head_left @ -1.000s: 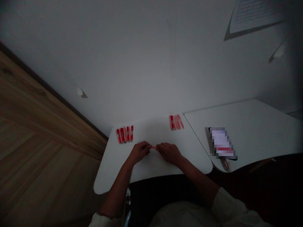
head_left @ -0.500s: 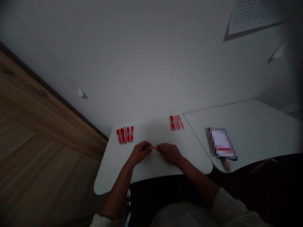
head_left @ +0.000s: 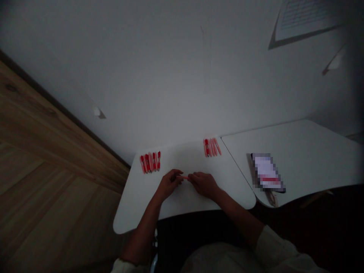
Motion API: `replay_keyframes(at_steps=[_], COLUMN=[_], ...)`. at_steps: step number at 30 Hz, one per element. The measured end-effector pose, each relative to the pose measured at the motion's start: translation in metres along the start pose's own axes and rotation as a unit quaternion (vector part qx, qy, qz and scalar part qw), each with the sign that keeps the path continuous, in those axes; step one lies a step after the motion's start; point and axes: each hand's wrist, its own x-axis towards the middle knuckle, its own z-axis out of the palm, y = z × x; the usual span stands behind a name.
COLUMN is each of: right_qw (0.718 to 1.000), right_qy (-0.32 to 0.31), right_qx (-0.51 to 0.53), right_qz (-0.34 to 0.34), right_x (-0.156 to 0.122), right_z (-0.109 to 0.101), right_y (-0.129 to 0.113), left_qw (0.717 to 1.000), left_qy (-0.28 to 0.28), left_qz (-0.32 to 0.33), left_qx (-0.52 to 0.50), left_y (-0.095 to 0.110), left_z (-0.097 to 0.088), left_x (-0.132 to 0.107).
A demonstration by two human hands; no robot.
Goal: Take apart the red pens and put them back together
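Wood-grained surface (head_left: 42, 167): filled the left side, its planks running at a slant up to the pale wall (head_left: 170, 68).
White tab (head_left: 97, 111): stuck out low on the left part of the wall.
Left pen row (head_left: 147, 163): lay at the far left of the near white table (head_left: 182, 201), red and pink pens side by side with tips toward the near edge.
Left hand (head_left: 170, 183): was held above the middle of the table, fingers curled around the left end of the pink pen; whether they pinched it or only ringed it loosely, I could not tell.
Pink pen (head_left: 185, 178): lay crosswise between the two hands, roughly level, only a short middle stretch showing, near side of both pen rows.
Right hand (head_left: 204, 184): pinched the pen's right end between thumb and fingers, the rest folded in.
Right pen row (head_left: 211, 147): lay at the far right of the same table, one bright red pen among pink ones.
Phone-like device (head_left: 267, 172): lay on the right-hand table (head_left: 307, 151), screen blurred, a pale loop (head_left: 273, 199) at its near end.
Printed sheet (head_left: 304, 17): hung at the far right on the wall, text unreadable.
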Motion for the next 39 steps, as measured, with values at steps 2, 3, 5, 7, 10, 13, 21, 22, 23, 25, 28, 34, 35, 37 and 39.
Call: replay_keyframes(at_steps=[2, 3, 5, 7, 10, 13, 21, 22, 23, 25, 28, 34, 35, 37, 39], right_qw=[1.0, 1.0, 1.0, 1.0, 1.0, 1.0, 1.0, 1.0, 1.0, 1.0, 1.0, 1.0, 1.0, 1.0, 1.0], right_qy=[0.001, 0.001, -0.001, -0.002, -0.002, -0.002, -0.002, -0.002, -0.002, -0.002, 0.001, 0.001, 0.0, -0.004, -0.008], right_qx=[-0.001, -0.001, -0.001, -0.001, -0.003, -0.005, -0.005, -0.004, -0.003, -0.002, -0.003, -0.006, -0.004, 0.002, 0.007], right_qz=[-0.001, -0.001, 0.0, 0.0, 0.001, 0.002, -0.001, -0.002, -0.003, -0.005, -0.004, -0.005, -0.004, -0.001, 0.002], right_x=[0.0, 0.0, 0.0, 0.0, 0.0, 0.001, 0.0, 0.0, 0.0, 0.0, 0.0, -0.001, -0.001, -0.001, 0.0], right_z=[0.0, -0.001, -0.001, 0.0, 0.0, 0.0, -0.001, -0.001, -0.001, -0.001, -0.001, -0.002, -0.002, -0.003, -0.004], right_y=[0.0, 0.0, 0.0, 0.0, 0.0, 0.0, -0.001, -0.001, -0.001, -0.001, -0.001, -0.001, -0.001, -0.001, -0.002], left_qw=[1.0, 1.0, 0.999, 0.998, 0.997, 0.996, 0.999, 0.999, 0.999, 0.999, 0.998, 0.996, 0.995, 0.995, 0.995], left_qy=[0.008, 0.012, 0.024, 0.038, 0.061, 0.071, 0.023, 0.026, 0.03, 0.042, 0.067, 0.089, 0.09, 0.092, 0.092], left_qz=[-0.003, -0.007, -0.021, -0.04, -0.054, -0.05, 0.011, 0.012, 0.01, 0.0, -0.017, -0.027, -0.027, -0.026, -0.027], left_qx=[-0.003, -0.005, -0.01, -0.008, 0.017, 0.033, -0.028, -0.026, -0.023, -0.014, 0.005, 0.018, 0.018, 0.019, 0.017], left_y=[-0.003, -0.003, -0.004, -0.003, -0.003, -0.004, -0.008, -0.008, -0.009, -0.01, -0.013, -0.013, -0.012, -0.012, -0.011], left_z=[0.002, 0.003, 0.005, 0.007, 0.009, 0.01, 0.006, 0.006, 0.007, 0.008, 0.01, 0.012, 0.012, 0.011, 0.011], left_x=[0.0, 0.0, 0.0, 0.0, 0.0, 0.0, -0.003, -0.003, -0.003, -0.002, -0.002, -0.002, -0.002, -0.003, -0.003])
